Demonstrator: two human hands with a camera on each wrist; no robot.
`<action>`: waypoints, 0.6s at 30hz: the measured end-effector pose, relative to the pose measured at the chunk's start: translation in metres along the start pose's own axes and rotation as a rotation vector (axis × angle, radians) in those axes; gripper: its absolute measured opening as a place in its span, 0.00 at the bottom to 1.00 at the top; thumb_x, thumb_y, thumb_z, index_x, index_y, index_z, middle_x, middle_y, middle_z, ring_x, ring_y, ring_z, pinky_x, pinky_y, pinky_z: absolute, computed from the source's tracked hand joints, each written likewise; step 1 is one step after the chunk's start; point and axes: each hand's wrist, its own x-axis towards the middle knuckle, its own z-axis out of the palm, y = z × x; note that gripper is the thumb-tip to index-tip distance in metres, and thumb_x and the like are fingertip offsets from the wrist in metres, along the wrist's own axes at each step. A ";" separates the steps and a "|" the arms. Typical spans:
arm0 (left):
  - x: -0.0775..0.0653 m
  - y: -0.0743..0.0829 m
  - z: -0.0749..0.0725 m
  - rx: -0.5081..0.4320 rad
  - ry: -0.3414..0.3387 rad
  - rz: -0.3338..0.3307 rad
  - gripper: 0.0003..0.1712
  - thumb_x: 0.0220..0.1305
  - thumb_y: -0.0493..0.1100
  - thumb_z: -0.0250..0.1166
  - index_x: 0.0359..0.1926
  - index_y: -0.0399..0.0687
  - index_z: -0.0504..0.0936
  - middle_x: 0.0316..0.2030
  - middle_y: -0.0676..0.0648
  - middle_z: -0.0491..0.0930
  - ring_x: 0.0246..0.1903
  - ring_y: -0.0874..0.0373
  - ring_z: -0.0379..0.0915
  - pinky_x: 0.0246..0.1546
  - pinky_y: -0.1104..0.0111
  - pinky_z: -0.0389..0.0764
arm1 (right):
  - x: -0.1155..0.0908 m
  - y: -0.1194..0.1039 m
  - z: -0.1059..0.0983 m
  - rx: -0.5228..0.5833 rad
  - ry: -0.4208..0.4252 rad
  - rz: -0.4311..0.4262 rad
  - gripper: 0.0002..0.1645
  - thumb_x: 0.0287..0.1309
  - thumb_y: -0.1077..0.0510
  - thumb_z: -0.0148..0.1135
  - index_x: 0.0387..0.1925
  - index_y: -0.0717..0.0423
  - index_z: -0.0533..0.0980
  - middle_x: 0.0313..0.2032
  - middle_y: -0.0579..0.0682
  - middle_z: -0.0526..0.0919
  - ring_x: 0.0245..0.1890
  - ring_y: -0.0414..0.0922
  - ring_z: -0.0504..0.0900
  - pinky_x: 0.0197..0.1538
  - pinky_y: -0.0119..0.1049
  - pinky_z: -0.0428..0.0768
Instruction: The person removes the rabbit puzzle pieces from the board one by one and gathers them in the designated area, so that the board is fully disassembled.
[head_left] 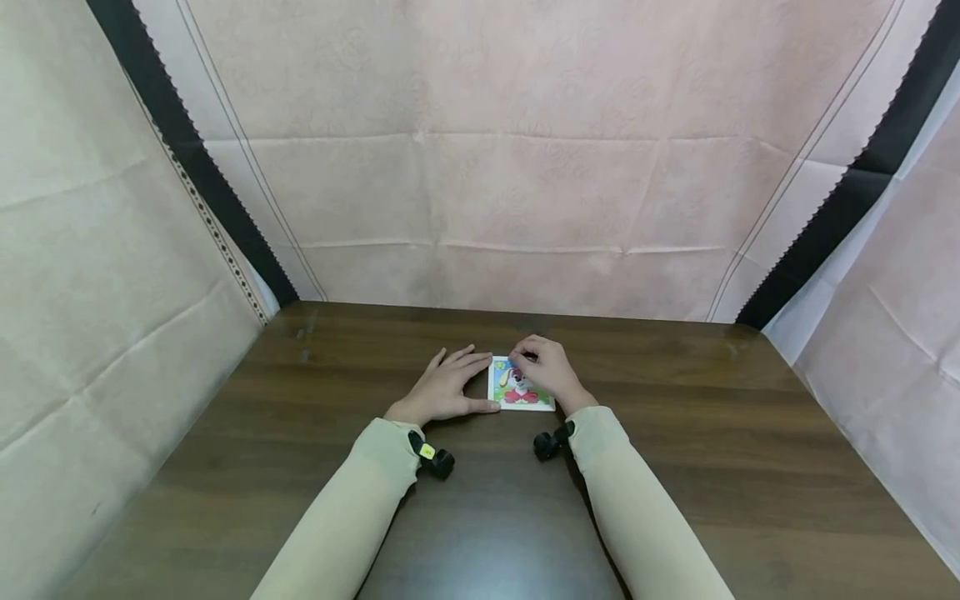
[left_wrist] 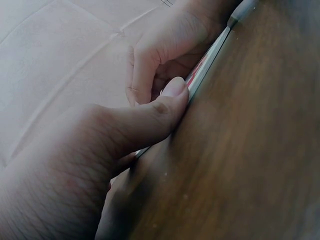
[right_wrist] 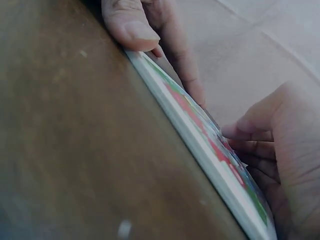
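Note:
A small flat square board [head_left: 520, 398] with a white border and a colourful cartoon dog picture lies on the table. My left hand [head_left: 450, 387] rests at its left side, fingers spread and fairly straight. The left thumb [left_wrist: 165, 107] presses the near left corner, seen side-on in the left wrist view. Over the board's upper right part, my right hand [head_left: 546, 364] has its fingers curled, thumb and index tips together at the picture. A small pale corner [right_wrist: 244, 164] stands up by these fingers; I cannot tell whether they pinch a piece.
The brown wooden table [head_left: 300, 467] extends on all sides of the board. Pale cloth walls [head_left: 480, 192] with dark strips rise behind the table and at both sides. A black camera is strapped to each wrist, close above the tabletop.

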 end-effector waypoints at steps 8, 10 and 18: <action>0.001 -0.001 -0.001 -0.007 0.000 0.005 0.56 0.56 0.84 0.52 0.77 0.61 0.61 0.75 0.58 0.59 0.77 0.56 0.43 0.73 0.43 0.39 | 0.001 -0.001 -0.002 -0.038 0.004 -0.034 0.11 0.68 0.53 0.63 0.40 0.53 0.88 0.43 0.46 0.84 0.47 0.47 0.82 0.53 0.49 0.79; 0.002 -0.001 -0.001 -0.001 0.003 0.009 0.56 0.57 0.84 0.51 0.77 0.60 0.61 0.75 0.58 0.59 0.77 0.55 0.44 0.73 0.43 0.40 | 0.001 -0.002 -0.003 -0.034 0.022 -0.046 0.11 0.67 0.54 0.63 0.38 0.54 0.88 0.41 0.46 0.85 0.45 0.47 0.82 0.51 0.48 0.80; 0.001 -0.001 0.000 -0.004 -0.010 0.017 0.58 0.53 0.86 0.51 0.78 0.63 0.59 0.75 0.59 0.58 0.77 0.56 0.43 0.73 0.43 0.38 | -0.001 0.000 -0.004 -0.007 -0.040 -0.044 0.10 0.69 0.54 0.62 0.40 0.51 0.88 0.44 0.44 0.84 0.46 0.45 0.81 0.51 0.46 0.80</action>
